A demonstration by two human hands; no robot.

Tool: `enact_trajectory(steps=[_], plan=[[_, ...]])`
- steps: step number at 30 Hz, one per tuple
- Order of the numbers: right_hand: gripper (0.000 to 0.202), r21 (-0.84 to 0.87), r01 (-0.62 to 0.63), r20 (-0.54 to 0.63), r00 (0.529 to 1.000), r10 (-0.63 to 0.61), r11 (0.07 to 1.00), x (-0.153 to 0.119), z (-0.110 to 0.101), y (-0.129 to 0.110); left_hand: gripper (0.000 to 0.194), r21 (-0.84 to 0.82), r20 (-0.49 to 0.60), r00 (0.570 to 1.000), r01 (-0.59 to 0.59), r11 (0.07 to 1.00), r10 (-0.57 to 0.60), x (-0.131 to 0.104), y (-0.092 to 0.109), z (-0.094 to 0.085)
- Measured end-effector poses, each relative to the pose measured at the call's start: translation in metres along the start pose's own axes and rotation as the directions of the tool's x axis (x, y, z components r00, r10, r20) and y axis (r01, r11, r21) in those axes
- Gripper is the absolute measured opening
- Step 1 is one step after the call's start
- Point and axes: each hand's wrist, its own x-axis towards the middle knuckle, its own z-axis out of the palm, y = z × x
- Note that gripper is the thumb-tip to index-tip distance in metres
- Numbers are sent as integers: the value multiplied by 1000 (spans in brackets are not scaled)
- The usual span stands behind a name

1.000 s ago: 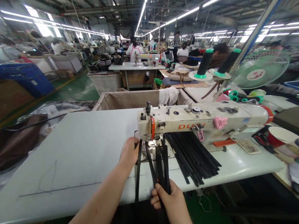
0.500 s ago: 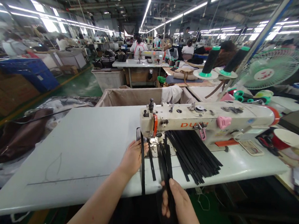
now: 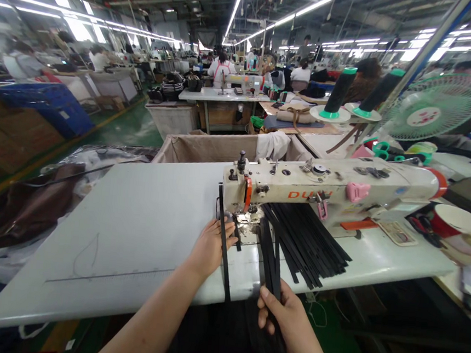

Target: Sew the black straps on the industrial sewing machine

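Note:
My left hand (image 3: 210, 247) lies on the white table just left of the needle area, its fingers stretched toward the machine, with a long black strip (image 3: 225, 258) running across them. A short black strip (image 3: 237, 238) shows beside its fingertips. At the table's front edge my right hand (image 3: 279, 307) pinches black strips (image 3: 270, 256) between thumb and fingers; their upper ends reach toward the metal plate (image 3: 249, 231) under the sewing machine (image 3: 292, 189). Many more black strips (image 3: 309, 249) lie fanned out under the machine's arm.
Two black thread cones (image 3: 337, 92) and a green fan (image 3: 435, 109) stand behind the machine. A cloth-lined bin (image 3: 205, 149) is beyond the table (image 3: 133, 217). Scissors (image 3: 423, 228) lie at the right. People sit farther back.
My right hand has shifted slightly right with its strips. The short strip near my left hand has moved up toward the machine, with less of it showing. The camera view has shifted slightly.

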Motion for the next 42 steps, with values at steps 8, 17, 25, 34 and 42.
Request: enact_trajectory(steps=[8,17,25,34,42], plan=[[58,72,12,-19,1000,-10,997,-5,6,1,29,-29,6,999,40,999,-40,2,3,-3],[61,14,-66,-67,996,67,998,-6,1,2,30,2,0,1000,20,1000,-20,3,10,-5],[67,-5,-34,-40,999,34,999,-1,2,8,33,68,14,1000,18,998,-19,5,11,-5],[59,32,-54,-74,996,57,998,-3,-2,8,36,62,13,998,53,997,-54,5,12,-2],[73,53,-25,-77,997,29,998,-1,-3,12,28,-246,-41,992,108,963,-121,15,-16,2]])
